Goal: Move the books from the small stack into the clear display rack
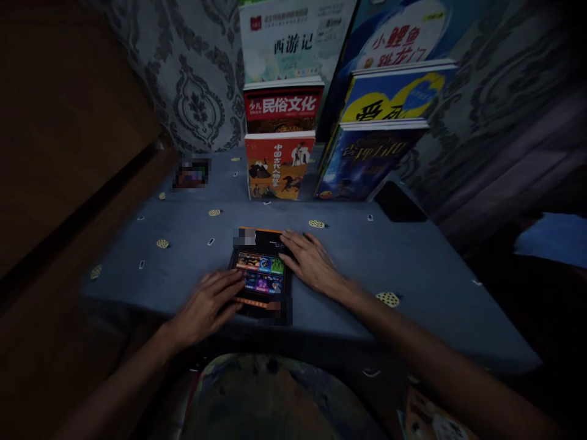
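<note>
A dark book (pixel 260 282) lies flat near the table's front edge, showing rows of small coloured pictures and an orange strip along its far edge. My left hand (pixel 206 305) rests at its left side, with the outstretched fingertips over the cover. On the upper right corner lies my right hand (pixel 314 260), its fingers extended and slightly apart. Neither hand grips anything. Parts of the cover are pixelated, and the left fingers hide some of the pictures.
Behind it, books stand in two stepped stacks, with an orange book (pixel 280 168) and a dark blue book (pixel 367 165) in front. A black flat object (pixel 400 201) lies at right, a pixelated item (pixel 191 173) at back left. A patterned cloth (pixel 183 79) hangs behind the table (pixel 348 250).
</note>
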Action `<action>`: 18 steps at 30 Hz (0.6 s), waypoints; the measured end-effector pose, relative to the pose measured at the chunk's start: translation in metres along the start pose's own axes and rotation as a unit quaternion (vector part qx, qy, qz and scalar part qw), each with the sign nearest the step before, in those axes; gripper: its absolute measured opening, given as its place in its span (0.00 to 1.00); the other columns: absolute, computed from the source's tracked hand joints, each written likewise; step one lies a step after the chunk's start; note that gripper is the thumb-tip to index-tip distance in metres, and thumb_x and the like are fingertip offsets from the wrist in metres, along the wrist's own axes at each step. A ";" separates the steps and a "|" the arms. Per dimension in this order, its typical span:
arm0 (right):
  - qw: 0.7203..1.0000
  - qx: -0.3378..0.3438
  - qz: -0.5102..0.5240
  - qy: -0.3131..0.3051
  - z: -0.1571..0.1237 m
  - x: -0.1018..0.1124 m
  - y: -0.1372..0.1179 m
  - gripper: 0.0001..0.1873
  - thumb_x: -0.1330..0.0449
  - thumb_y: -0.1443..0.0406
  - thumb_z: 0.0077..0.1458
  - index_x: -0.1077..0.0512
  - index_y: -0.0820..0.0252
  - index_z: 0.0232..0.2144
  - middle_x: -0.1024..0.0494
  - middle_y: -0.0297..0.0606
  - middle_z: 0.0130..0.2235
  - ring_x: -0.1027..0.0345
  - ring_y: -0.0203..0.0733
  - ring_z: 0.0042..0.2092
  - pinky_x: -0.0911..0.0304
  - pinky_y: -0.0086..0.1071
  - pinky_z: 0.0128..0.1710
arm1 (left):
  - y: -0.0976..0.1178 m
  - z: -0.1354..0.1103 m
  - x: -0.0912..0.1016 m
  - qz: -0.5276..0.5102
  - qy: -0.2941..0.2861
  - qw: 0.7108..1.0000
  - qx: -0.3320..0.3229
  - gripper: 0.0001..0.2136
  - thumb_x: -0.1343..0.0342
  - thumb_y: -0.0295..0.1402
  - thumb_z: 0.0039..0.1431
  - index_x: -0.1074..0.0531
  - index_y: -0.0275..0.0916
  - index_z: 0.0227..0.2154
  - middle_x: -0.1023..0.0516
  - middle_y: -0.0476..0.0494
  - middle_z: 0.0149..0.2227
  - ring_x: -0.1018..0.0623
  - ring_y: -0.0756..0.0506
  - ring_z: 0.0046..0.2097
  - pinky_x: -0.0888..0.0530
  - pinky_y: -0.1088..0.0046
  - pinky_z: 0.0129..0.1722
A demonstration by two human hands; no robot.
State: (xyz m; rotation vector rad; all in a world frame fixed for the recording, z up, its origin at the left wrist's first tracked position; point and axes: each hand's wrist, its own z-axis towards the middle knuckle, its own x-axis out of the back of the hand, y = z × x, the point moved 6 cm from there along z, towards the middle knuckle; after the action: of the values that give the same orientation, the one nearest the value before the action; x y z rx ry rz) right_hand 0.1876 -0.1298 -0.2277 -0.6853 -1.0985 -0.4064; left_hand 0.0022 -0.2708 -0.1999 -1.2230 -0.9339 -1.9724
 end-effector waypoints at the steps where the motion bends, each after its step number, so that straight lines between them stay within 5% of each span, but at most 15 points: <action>1: 1.000 -0.003 -0.001 0.001 0.001 0.000 0.000 0.24 0.53 0.59 0.66 0.37 0.61 0.60 0.34 0.47 0.62 0.42 0.50 0.64 0.48 0.53 0.63 | 0.005 -0.006 0.000 0.003 -0.011 1.000 -0.006 0.21 0.50 0.35 0.66 0.39 0.43 0.61 0.28 0.38 0.58 0.30 0.41 0.60 0.32 0.56 0.57; 5: 1.000 0.005 0.002 -0.001 -0.006 0.001 -0.013 0.21 0.52 0.63 0.66 0.32 0.62 0.57 0.31 0.48 0.61 0.41 0.50 0.64 0.49 0.55 0.63 | 0.014 -0.020 -0.005 0.038 -0.038 0.999 0.001 0.23 0.49 0.36 0.66 0.41 0.42 0.62 0.31 0.36 0.60 0.33 0.40 0.62 0.32 0.56 0.57; 12: 0.985 0.154 0.067 -0.033 -0.070 0.011 -0.078 0.20 0.49 0.60 0.66 0.33 0.58 0.57 0.28 0.43 0.58 0.42 0.48 0.64 0.49 0.57 0.64 | 0.012 -0.024 -0.010 0.048 -0.012 0.999 -0.001 0.22 0.49 0.35 0.66 0.40 0.42 0.62 0.31 0.36 0.60 0.32 0.41 0.62 0.33 0.58 0.57; 18: 0.983 0.172 0.060 -0.026 -0.098 0.007 -0.082 0.23 0.49 0.70 0.65 0.38 0.56 0.61 0.30 0.44 0.60 0.42 0.47 0.64 0.47 0.58 0.63 | 0.017 -0.025 -0.010 0.071 -0.004 0.997 -0.019 0.21 0.51 0.33 0.67 0.40 0.40 0.61 0.30 0.36 0.60 0.31 0.42 0.61 0.34 0.58 0.58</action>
State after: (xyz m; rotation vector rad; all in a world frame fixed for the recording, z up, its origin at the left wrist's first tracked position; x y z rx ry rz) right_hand 0.2059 -0.2569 -0.2246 -0.4546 -1.1362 -0.0900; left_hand 0.0079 -0.2989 -0.2128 -1.2822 -0.7937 -1.8830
